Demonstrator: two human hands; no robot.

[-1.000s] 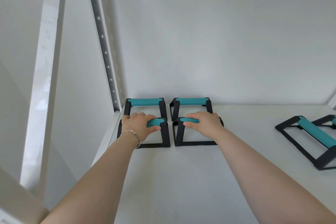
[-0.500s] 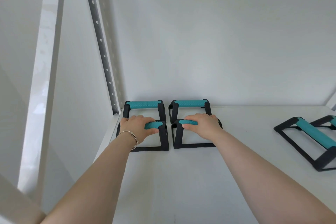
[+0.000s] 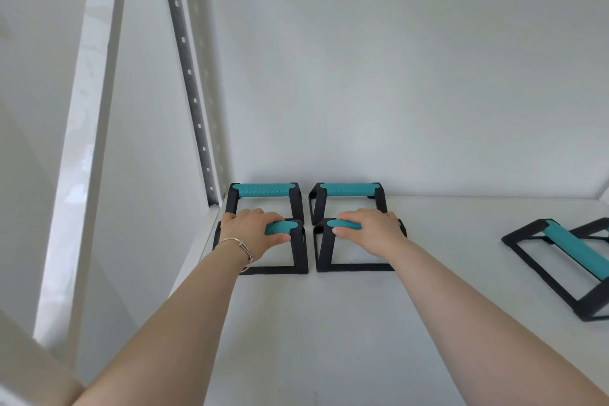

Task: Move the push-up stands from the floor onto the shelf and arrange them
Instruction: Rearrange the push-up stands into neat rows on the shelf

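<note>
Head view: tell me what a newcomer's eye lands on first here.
Four black push-up stands with teal grips form a tidy two-by-two block in the back left corner of the white shelf. The left hand and right hand each wrap a front stand's grip. Off to the right, another stand sits askew, with part of a further one behind it.

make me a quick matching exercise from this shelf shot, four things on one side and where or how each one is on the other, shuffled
Things
1. left hand
2. right hand
3. back-left push-up stand
4. angled push-up stand

Places or states
A. against the wall, by the perforated shelf post, untouched
B. far right of the shelf, turned askew, apart from the other four
C. gripping the teal handle of the front-right stand
D. gripping the teal handle of the front-left stand, bracelet on its wrist

Pairs: 1-D, 2-C, 3-A, 4-B
</note>
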